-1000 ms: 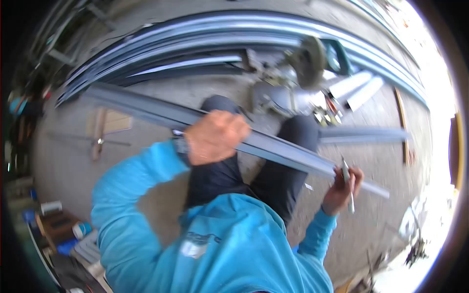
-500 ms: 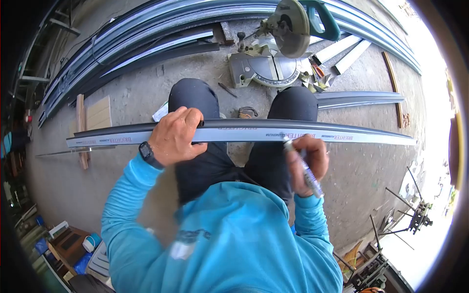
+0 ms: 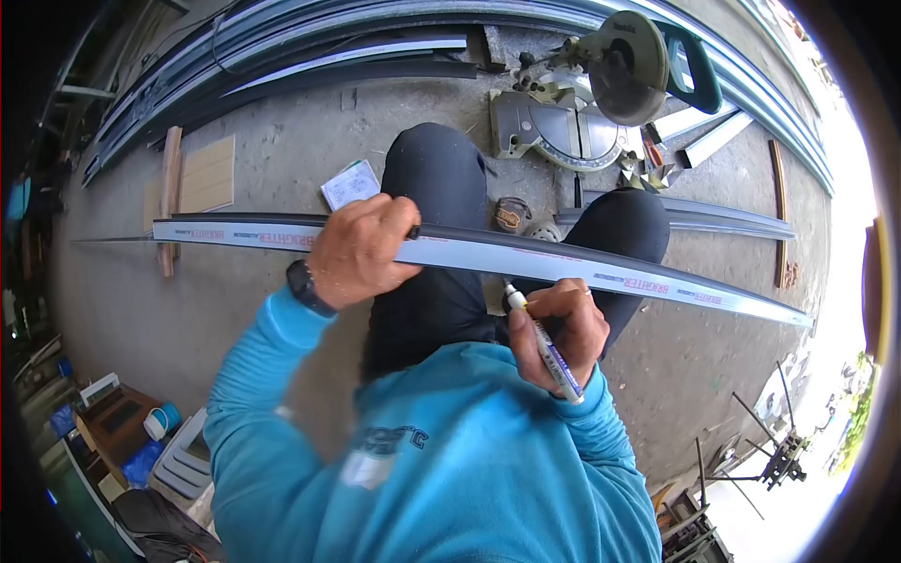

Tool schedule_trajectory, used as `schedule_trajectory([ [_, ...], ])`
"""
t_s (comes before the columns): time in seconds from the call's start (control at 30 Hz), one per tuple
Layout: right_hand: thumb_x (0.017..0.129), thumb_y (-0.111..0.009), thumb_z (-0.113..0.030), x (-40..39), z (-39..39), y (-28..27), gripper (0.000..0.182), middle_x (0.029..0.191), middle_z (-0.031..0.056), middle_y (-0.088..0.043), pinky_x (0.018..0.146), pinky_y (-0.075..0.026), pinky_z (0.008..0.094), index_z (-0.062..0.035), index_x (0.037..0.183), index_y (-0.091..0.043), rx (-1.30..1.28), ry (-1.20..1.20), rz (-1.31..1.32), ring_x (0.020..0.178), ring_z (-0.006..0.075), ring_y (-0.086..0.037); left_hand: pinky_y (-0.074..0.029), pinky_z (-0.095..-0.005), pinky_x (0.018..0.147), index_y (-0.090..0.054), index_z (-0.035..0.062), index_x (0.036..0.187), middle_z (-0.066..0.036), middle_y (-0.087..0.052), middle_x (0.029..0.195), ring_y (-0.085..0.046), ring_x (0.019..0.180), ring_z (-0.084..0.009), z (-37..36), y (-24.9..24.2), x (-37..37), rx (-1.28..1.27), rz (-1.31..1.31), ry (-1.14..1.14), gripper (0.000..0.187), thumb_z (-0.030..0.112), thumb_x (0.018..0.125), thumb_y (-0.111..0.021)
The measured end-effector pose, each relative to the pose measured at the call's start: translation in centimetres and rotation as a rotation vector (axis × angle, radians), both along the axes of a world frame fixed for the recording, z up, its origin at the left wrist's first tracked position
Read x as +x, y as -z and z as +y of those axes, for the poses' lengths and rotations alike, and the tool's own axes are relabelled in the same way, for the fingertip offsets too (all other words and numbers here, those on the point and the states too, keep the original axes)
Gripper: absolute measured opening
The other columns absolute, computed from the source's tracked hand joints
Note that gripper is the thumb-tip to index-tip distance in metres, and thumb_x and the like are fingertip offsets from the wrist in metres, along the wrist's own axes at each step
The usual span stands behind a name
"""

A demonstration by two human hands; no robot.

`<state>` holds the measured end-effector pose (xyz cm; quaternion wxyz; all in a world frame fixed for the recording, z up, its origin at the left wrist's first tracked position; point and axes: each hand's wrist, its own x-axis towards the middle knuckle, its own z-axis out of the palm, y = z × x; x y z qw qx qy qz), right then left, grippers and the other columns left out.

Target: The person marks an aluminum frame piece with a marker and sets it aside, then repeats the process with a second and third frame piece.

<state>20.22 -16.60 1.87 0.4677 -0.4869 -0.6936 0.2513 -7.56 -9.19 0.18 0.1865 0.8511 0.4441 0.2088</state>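
Right hand: the right hand [image 3: 561,330] is closed around a marker [image 3: 542,342], held like a pen with the tip up against the lower edge of the strip, where a mark would go.
Marker: it slants from the tip at the strip back down past the knuckles; whether the tip actually touches the metal is hard to tell at this size.
Left hand: the left hand [image 3: 359,250] is wrapped over the strip from above, fingers curled round its far edge, pinning it so it stays put under the marker.
Watch: a dark watch [image 3: 302,283] sits on the left wrist, just above the blue sleeve.
Strip: a long metal strip [image 3: 657,283] lies across both knees, running from far left to far right, its printed pale face turned toward the person so it can be written on.
Knees: the knees [image 3: 436,169] in dark trousers carry the strip in place of a worktop.
Tape: what looks like a small tape measure [image 3: 512,214] lies on the floor between the knees, near the hands.
Paper: a small sheet [image 3: 351,184] lies on the concrete just left of the left knee.
Saw: a mitre saw [image 3: 601,103] stands beyond the knees, with short offcuts beside it.
Stock: long profiles [image 3: 310,47] lie stacked along the far side of the floor.
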Motion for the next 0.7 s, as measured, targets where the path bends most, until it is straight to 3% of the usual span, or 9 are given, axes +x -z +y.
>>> schedule_trajectory([
  [0.17,0.078,-0.083,-0.001,-0.6,0.8,-0.1,0.024,0.066,0.0052,-0.06,0.061,-0.044,0.0381,-0.0075,0.08,-0.06,-0.02,0.024,-0.09,0.059,0.0247,-0.057,-0.05,-0.0444,0.064,-0.055,0.007,0.098,-0.01,-0.056,0.078,-0.063,0.072,-0.0327,-0.3,0.2,5.4,0.084,-0.113,0.081,0.047,0.014,0.069,-0.092],
  [0.3,0.083,-0.079,0.0,0.2,0.6,0.3,0.019,0.071,0.0077,-0.067,0.06,-0.046,0.0342,-0.0036,0.08,-0.061,-0.043,0.031,-0.116,0.062,0.0216,-0.057,-0.049,-0.0427,0.064,-0.055,0.0077,0.098,-0.008,-0.056,0.079,-0.062,0.073,-0.0289,-0.5,1.1,6.3,0.1,-0.099,0.057,0.048,0.017,0.07,-0.093],
  [0.4,0.083,-0.08,0.002,-0.3,0.8,0.7,0.02,0.072,0.0084,-0.068,0.061,-0.047,0.0343,-0.004,0.079,-0.06,-0.022,0.079,-0.171,0.062,0.0221,-0.058,-0.048,-0.0426,0.064,-0.054,0.0079,0.097,-0.008,-0.056,0.079,-0.062,0.073,-0.0288,-0.4,1.2,6.3,0.108,-0.084,0.076,0.047,0.017,0.07,-0.092],
  [0.5,0.078,-0.083,0.0,0.2,0.8,0.3,0.026,0.069,0.0075,-0.064,0.062,-0.047,0.0397,-0.0077,0.077,-0.059,-0.039,-0.005,-0.197,0.061,0.0275,-0.061,-0.049,-0.0412,0.067,-0.052,0.008,0.098,-0.007,-0.062,0.083,-0.063,0.08,-0.0275,-0.5,1.0,6.2,0.058,-0.041,0.065,0.047,0.021,0.072,-0.09],
  [0.6,0.077,-0.082,0.002,-0.3,1.0,0.7,0.027,0.068,0.0075,-0.063,0.062,-0.047,0.04,-0.0076,0.077,-0.057,-0.023,0.071,-0.138,0.06,0.0283,-0.061,-0.049,-0.0426,0.063,-0.054,0.0082,0.096,-0.008,-0.055,0.078,-0.061,0.072,-0.0289,-0.5,1.3,6.3,0.133,-0.096,0.043,0.047,0.017,0.07,-0.092],
  [0.7,0.082,-0.078,0.005,0.1,0.8,0.8,0.022,0.068,0.007,-0.063,0.06,-0.048,0.0355,-0.004,0.078,-0.058,-0.036,0.041,-0.158,0.061,0.0224,-0.058,-0.049,-0.0423,0.063,-0.053,0.0082,0.096,-0.008,-0.054,0.078,-0.061,0.071,-0.0289,-0.4,1.2,6.2,0.131,-0.086,0.05,0.047,0.017,0.07,-0.092],
])
